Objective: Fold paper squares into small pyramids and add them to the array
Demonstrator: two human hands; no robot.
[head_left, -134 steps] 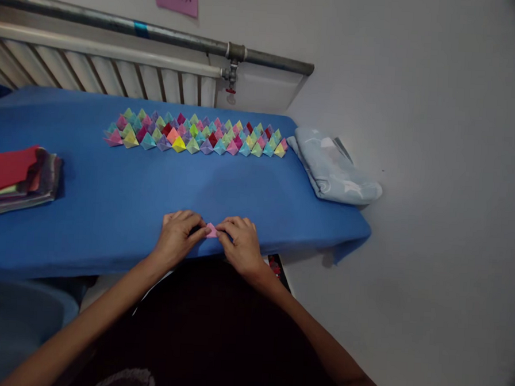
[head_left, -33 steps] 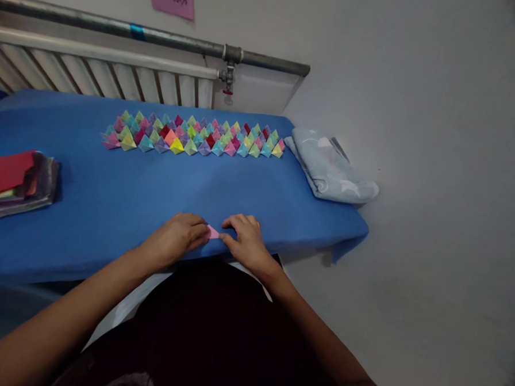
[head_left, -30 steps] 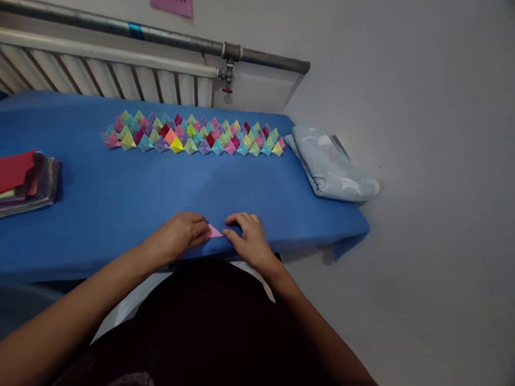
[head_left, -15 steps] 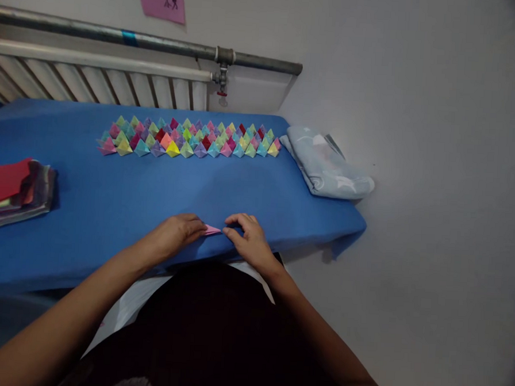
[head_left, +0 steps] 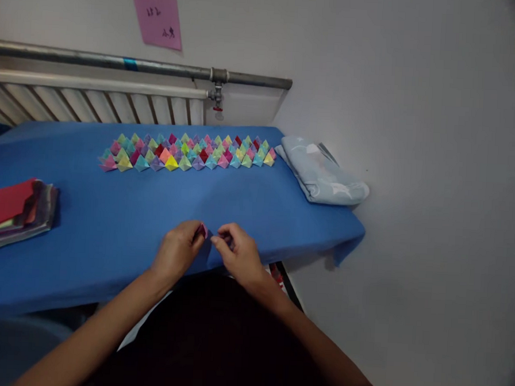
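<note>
My left hand (head_left: 180, 248) is closed on a small piece of folded pink paper (head_left: 203, 230). Most of the paper is hidden behind the fingers; only its darker pink edge shows at the fingertips. Just to the right, my right hand (head_left: 239, 251) hovers a short gap from the paper, thumb and forefinger curved and slightly apart, with nothing visible between them. Both hands are above the front part of the blue-covered table (head_left: 121, 226). Farther back stand rows of small folded paper pieces (head_left: 184, 162) in many colours.
At the left lies a stack of coloured paper sheets (head_left: 6, 206), red on top. A folded light-blue cloth (head_left: 327, 176) rests at the right end by the wall. Behind the table are a radiator (head_left: 102, 105) and a metal pipe (head_left: 173, 69); a pink note (head_left: 157, 16) hangs above.
The pink paper's point, which stuck out toward my right hand, is now mostly tucked behind my left fingers. My left wrist has turned more upright. The view has tilted upward.
</note>
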